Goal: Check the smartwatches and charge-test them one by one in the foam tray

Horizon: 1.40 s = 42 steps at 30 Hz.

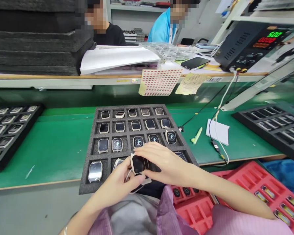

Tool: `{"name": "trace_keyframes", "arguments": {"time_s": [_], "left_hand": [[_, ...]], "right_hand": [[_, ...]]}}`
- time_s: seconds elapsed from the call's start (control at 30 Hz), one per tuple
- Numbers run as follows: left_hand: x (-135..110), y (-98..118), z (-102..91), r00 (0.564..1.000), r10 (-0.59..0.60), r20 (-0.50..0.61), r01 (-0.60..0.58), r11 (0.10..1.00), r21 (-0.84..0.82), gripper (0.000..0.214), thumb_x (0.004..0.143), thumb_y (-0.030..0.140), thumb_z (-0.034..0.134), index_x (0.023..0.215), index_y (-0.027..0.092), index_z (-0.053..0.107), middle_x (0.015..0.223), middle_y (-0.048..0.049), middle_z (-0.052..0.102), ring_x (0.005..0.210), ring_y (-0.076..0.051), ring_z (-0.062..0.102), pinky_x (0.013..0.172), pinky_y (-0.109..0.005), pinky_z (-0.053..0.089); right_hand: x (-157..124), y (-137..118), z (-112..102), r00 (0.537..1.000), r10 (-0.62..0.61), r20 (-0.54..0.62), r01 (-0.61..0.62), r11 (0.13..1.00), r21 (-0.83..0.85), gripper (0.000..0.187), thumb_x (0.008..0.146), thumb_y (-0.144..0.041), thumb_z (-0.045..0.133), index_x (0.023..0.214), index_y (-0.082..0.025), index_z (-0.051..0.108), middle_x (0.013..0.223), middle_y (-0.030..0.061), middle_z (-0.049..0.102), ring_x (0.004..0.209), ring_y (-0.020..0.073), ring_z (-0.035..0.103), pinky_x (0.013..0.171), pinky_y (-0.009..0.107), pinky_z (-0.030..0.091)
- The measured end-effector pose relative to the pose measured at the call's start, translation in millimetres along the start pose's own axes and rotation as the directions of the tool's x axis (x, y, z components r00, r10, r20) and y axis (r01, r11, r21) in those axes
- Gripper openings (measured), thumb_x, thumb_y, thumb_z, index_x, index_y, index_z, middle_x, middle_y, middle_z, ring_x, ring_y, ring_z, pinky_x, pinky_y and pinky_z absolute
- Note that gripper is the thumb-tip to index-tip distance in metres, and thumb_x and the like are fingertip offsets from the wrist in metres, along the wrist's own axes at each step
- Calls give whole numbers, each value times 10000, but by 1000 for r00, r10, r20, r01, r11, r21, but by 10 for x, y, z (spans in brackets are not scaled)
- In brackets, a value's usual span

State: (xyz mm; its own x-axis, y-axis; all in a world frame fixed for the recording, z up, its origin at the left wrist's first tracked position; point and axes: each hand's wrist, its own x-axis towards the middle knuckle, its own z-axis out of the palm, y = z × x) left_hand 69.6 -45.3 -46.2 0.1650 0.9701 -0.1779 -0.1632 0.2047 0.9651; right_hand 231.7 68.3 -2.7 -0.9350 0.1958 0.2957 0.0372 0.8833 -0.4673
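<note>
Over the front of a grey foam tray (89, 156), a square smartwatch case (138, 164) with a dark screen is held between my two hands. My left hand (121, 179) grips it from the left, its thumb along the lower edge. From above and the right, my right hand (168, 163) closes on the same watch. A white cable (127, 175) passes by my left fingers; where it ends is hidden. Rows of similar watches fill the tray. Some, such as one watch (138, 142) behind my hands, show lit dials, while a silver-looking watch (95, 171) lies at front left.
Black trays of watches stand at left (38, 114) and right (291, 143). Red foam trays (250, 176) lie low at right. A power supply (247, 47), phone (195, 63) and stacked black foam (34, 49) occupy the shelf. Two people sit beyond it.
</note>
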Motion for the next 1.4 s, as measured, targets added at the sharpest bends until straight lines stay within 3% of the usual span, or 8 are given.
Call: {"name": "trace_keyframes", "arguments": {"time_s": [0.13,0.27,0.6,0.97,1.13,1.4], "left_hand": [[50,-2,26,998,45,-42,-46,999,-28,337,863,308,599,1167,169,554,1000,-56,615,848,-174,547,739,-254,433],[58,4,24,995,73,-62,-77,994,-80,264,845,291,627,1064,145,611,949,-56,655,909,-197,584,806,-264,449],[-4,-14,13,996,63,-64,-70,990,-123,224,827,328,650,930,131,630,884,-59,652,839,-194,597,767,-267,456],[10,4,26,997,65,-52,-70,993,-95,288,844,336,619,1040,126,622,949,-80,667,918,-233,606,818,-310,460],[3,-3,29,994,86,-61,-90,994,-55,285,854,322,609,1067,133,622,983,-80,664,918,-223,600,822,-301,451],[-38,67,25,998,39,-59,-47,988,-149,226,835,299,639,1000,144,651,904,-51,653,841,-184,572,780,-262,438]], "right_hand": [[8,-11,-60,998,-1,70,2,1000,-19,369,871,-169,593,1227,-110,511,1198,159,598,1121,274,538,973,453,425],[4,-64,-48,998,14,58,-15,1000,14,353,884,-237,614,1207,-124,526,1160,148,619,1079,261,568,930,427,459],[-21,-88,70,999,50,7,-51,996,70,375,860,-328,655,1171,-164,526,1119,117,635,1026,240,593,881,383,457],[-21,-113,153,988,147,-55,-143,987,70,281,832,-287,659,1066,-178,548,989,78,663,904,227,621,799,360,472],[-51,-114,172,989,129,-78,-126,991,42,316,840,-295,655,1111,-177,541,1041,81,656,972,231,607,849,372,459],[-29,-101,179,992,96,-86,-87,991,100,339,815,-272,686,1097,-158,539,1017,88,647,919,223,599,819,370,468]]}}
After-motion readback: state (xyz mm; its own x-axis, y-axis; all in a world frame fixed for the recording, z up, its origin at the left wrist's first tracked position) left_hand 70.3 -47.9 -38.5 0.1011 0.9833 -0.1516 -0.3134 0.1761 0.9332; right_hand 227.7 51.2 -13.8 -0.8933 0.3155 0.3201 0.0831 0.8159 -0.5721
